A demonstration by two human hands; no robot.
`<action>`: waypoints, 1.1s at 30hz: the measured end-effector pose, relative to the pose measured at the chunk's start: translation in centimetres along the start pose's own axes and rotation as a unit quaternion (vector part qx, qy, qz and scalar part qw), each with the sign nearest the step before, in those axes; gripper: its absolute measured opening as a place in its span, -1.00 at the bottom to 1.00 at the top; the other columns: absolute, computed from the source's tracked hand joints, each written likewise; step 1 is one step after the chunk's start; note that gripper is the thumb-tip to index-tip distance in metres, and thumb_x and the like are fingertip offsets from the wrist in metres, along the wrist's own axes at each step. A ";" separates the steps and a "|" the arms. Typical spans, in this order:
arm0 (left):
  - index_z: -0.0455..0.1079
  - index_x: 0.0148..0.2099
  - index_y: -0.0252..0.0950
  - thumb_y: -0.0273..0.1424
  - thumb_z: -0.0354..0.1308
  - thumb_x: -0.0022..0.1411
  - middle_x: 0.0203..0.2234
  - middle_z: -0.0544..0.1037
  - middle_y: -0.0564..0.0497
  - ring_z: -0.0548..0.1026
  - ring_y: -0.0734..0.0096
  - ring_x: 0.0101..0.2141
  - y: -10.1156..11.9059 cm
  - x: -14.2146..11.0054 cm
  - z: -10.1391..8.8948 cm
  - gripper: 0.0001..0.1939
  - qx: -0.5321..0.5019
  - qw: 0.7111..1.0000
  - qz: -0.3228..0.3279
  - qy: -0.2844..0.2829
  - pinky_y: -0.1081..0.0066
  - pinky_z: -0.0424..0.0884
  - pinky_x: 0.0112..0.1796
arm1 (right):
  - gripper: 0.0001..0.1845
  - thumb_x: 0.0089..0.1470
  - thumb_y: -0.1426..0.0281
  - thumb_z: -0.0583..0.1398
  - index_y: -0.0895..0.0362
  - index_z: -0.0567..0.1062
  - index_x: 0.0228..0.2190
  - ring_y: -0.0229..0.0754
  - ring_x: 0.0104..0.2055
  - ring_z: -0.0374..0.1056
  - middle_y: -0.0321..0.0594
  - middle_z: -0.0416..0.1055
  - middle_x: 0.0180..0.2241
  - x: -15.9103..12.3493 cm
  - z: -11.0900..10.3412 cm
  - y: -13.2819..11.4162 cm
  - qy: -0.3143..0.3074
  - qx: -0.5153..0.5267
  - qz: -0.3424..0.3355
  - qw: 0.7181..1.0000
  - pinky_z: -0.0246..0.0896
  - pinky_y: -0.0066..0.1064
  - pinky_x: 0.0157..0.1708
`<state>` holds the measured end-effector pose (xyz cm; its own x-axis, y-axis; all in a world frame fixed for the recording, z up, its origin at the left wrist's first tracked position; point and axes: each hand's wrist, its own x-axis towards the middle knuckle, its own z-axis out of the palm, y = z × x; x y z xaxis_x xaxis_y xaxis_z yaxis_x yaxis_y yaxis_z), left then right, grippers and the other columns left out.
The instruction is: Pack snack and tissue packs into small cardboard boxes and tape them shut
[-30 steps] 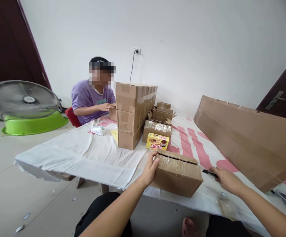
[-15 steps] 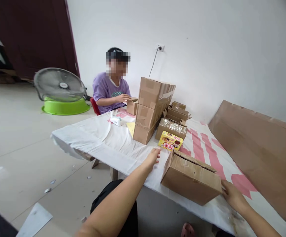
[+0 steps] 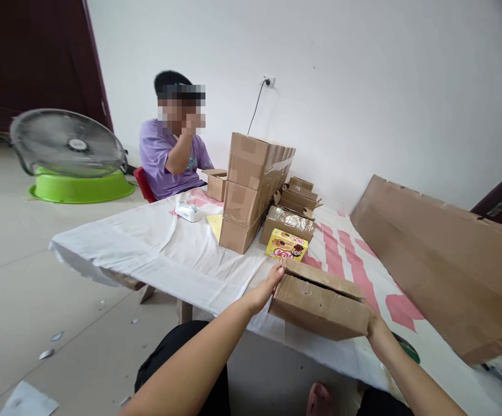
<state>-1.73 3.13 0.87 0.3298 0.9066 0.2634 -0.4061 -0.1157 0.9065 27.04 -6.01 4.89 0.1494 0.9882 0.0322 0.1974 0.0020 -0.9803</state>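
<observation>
A brown cardboard box (image 3: 320,309) is at the table's near edge, its top flaps almost together with a dark gap between them. My left hand (image 3: 267,287) presses against its left end, fingers along the side. At the opposite end, my right hand (image 3: 375,325) grips the box, its fingers partly hidden behind the corner. Just beyond the box stands a yellow printed carton (image 3: 286,245), its lower part covered by the box.
Stacked cardboard boxes (image 3: 246,193) rise mid-table, with several opened boxes (image 3: 298,199) beside them. A large cardboard sheet (image 3: 442,266) leans on the right. A green round object (image 3: 407,348) lies by my right forearm. Across the table sits a person (image 3: 168,144); a fan (image 3: 71,144) stands left.
My left hand has come onto the box's left end. The box has tilted toward me between both hands. The other person has raised a hand from their box to their face.
</observation>
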 end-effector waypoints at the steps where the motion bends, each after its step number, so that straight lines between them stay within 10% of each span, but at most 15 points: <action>1: 0.36 0.07 -0.17 -0.08 0.07 0.23 0.00 0.48 -0.09 0.34 0.02 0.09 0.2 0.0 0.0 -0.56 -0.001 1.000 0.000 -0.019 0.09 0.26 0.05 | -0.42 -0.22 -0.01 0.28 0.11 0.55 -0.23 0.10 -0.14 0.44 -0.12 0.57 -0.30 -0.1 0.1 -0.4 0.003 -0.002 0.006 1.000 0.32 -0.11 -0.16; 6: 0.27 0.13 -0.13 -0.33 0.17 0.11 0.10 0.37 -0.04 0.31 0.07 0.10 1.3 -0.2 0.4 -0.50 0.024 0.995 0.076 -0.058 0.10 0.18 0.11 | -0.47 -0.42 0.02 0.37 0.14 0.56 -0.41 0.08 -0.29 0.46 -0.11 0.56 -0.44 0.3 -0.4 -0.9 0.027 -0.048 0.015 0.998 0.34 -0.19 -0.29; 13: 0.47 -0.28 -0.25 -0.39 0.17 0.11 0.03 0.37 -0.11 0.29 0.06 0.11 2.7 -0.3 0.6 -0.89 0.094 0.983 0.150 -0.040 0.12 0.11 0.13 | -0.55 -0.14 -0.01 0.22 0.11 0.51 -0.37 -0.11 -0.34 0.40 -0.19 0.51 -0.39 0.8 -1.1 -4.3 0.160 -0.181 -0.117 0.963 0.32 -0.28 -0.28; 23: 0.46 -0.27 -0.26 -0.38 0.19 0.10 0.03 0.37 -0.13 0.30 0.10 0.12 2.6 -0.3 0.7 -0.88 0.114 0.983 0.144 -0.017 0.12 0.11 0.16 | -0.80 0.03 0.36 0.14 0.08 0.50 -0.27 -0.21 -0.36 0.39 -0.27 0.50 -0.38 -0.1 8.0 -10.2 -0.091 -0.341 -0.189 0.917 0.26 -0.38 -0.30; 33: 0.47 -0.25 -0.25 -0.42 0.17 0.13 0.03 0.40 -0.12 0.32 0.14 0.12 2.4 0.0 1.0 -0.89 0.131 0.983 0.127 0.014 0.13 0.12 0.17 | -0.88 -0.06 0.49 0.21 0.13 0.52 -0.39 -0.30 -0.48 0.30 -0.34 0.44 -0.49 3.4 9.9 -11.0 -0.146 -0.384 -0.055 0.910 0.12 -0.48 -0.48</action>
<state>-1.83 2.46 3.41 0.2208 0.8456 0.4859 -0.2369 -0.4368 0.8678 15.79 -1.18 13.88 -0.1530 0.9874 -0.0413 0.8310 0.1059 -0.5461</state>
